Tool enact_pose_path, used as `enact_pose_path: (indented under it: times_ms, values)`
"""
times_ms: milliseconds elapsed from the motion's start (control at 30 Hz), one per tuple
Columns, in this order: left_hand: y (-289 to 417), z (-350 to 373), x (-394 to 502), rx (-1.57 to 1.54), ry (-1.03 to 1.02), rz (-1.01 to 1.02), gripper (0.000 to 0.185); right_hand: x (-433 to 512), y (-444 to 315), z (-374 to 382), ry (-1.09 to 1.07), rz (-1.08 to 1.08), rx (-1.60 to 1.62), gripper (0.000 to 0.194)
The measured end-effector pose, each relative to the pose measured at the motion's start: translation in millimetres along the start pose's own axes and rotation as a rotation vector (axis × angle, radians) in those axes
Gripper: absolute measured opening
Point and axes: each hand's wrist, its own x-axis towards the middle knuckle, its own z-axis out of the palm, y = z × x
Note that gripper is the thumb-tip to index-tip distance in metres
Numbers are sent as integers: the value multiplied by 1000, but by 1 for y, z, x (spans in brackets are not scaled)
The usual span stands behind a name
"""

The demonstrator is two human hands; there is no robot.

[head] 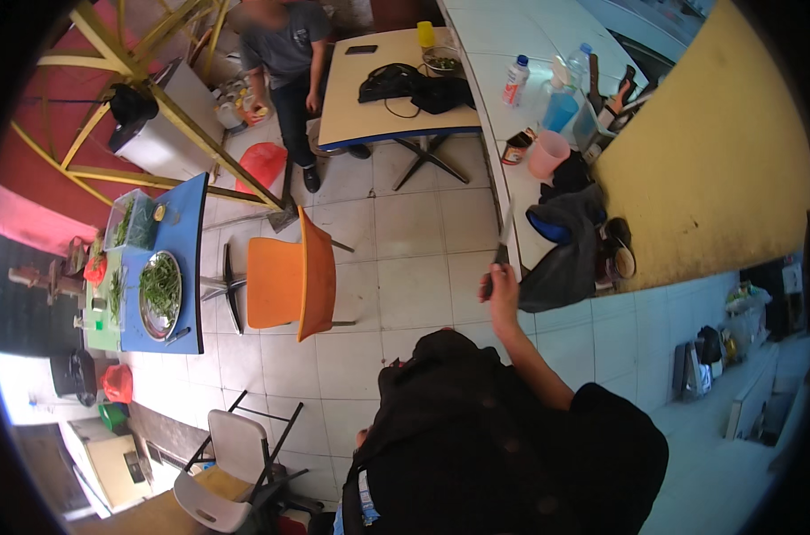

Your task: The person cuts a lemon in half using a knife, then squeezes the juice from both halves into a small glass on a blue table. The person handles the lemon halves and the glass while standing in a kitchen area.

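Note:
My right hand is closed around the dark handle of a knife, its blade pointing away from me beside the edge of a white tiled counter. A dark grey cloth garment with some blue in it hangs over the counter's near end, just right of the hand. Only a small patch of skin of my left hand shows at the side of my black shirt; the shirt hides its fingers.
An orange chair stands left of me, by a blue table with an oval metal tray of green leaves. A folding chair is lower left. Ahead, a person stands by a cream table. Bottles and cups line the counter.

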Motion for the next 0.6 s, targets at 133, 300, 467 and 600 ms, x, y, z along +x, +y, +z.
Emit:
enact_pose_path:
  times_ms: [133,300,467,600]
  values:
    - [-11,-2,-26,-106,20,-100,46,62,-19,-57,102,-130,-668,35]
    - [-1,25,-47,-286,86,7,45,103,-41,-78,159,-502,-1254,35]
    - [-5,60,-74,-432,144,87,45,94,-44,-64,225,-434,-1484,36]
    - [-56,72,-92,-434,113,-58,43,93,-40,-66,266,-606,-1550,34]
